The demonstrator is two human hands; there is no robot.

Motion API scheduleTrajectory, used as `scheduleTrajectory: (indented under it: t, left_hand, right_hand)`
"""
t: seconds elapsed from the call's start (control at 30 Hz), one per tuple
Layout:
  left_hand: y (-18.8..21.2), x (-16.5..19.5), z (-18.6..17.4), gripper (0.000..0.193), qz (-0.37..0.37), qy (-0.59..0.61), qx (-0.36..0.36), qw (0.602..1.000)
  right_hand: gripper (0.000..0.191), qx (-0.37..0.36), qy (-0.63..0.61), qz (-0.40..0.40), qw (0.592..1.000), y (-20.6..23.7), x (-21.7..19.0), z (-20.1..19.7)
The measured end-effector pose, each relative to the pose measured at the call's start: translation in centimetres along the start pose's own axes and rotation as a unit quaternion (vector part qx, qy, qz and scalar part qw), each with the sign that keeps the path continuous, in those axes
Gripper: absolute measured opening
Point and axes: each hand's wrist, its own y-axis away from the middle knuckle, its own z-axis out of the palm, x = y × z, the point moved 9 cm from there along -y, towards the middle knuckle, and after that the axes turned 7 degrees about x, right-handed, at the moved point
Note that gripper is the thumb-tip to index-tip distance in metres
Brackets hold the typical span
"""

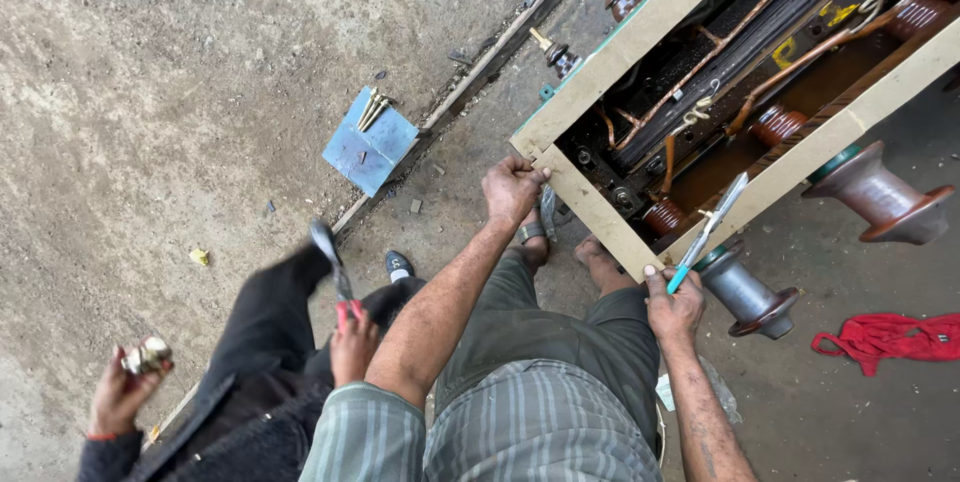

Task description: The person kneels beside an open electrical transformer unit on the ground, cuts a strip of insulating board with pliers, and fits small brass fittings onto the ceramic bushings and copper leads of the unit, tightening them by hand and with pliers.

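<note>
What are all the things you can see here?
Frame: one, pale wood, upper right, around dark metal parts and copper bars.
Insulators: two big, brown and grey, on the frame's right side; two small ones with brass tips at its top left.
Blue sheet: one, on the ground left of the frame, brass bolts lying on it.
Red rag: one, ground at the far right.
Other person: dark clothes, lower left, one hand with a red-handled tool, other hand with small metal parts.
Screwdriver: one, teal handle, in the right hand.
Left hand: gripping the frame's corner.
Right hand: at the frame's lower edge.
</note>
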Motion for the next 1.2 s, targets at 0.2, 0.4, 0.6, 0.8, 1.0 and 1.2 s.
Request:
scheduleTrajectory:
  t: [0.2, 0.4, 0.6, 0.8, 1.0, 1.2]
  left_hand:
    - [-0.6, 0.6, -0.9, 0.036, -0.006, -0.103, 0.010, 0.995]
    - [-1.1, 5.3, -3.0, 0.083, 0.209, -0.064, 0.092, 0.971]
    - [-3.0, 4.2, -1.4, 0.060, 0.114, -0.083, -0.005, 0.990]
    - [-3.5, 3.6, -1.0, 0.057, 0.040, -0.059, -0.015, 0.997]
    - [-3.0, 4.7, -0.9, 0.052, 0.096, -0.119, 0.014, 0.988]
    - [-2.5, 4.6, -1.0, 0.058, 0.116, -0.119, 0.003, 0.986]
  right_hand:
    - [0.033, 0.005, 0.013, -0.008, 1.000, -0.2, -0.6, 0.4]
    - [0.034, 0.012, 0.045, 0.004, 0.999, -0.6, 0.0, 0.3]
    - [0.034, 0.033, 0.099, -0.089, 0.990, -0.5, -1.2, 0.1]
    - [0.032, 0.049, 0.114, -0.136, 0.983, -0.4, -1.9, 0.4]
    - [0.034, 0.045, 0.142, -0.123, 0.981, -0.5, -1.6, 0.9]
    - [0.028, 0.071, 0.166, -0.118, 0.976, -0.3, -1.6, 0.5]
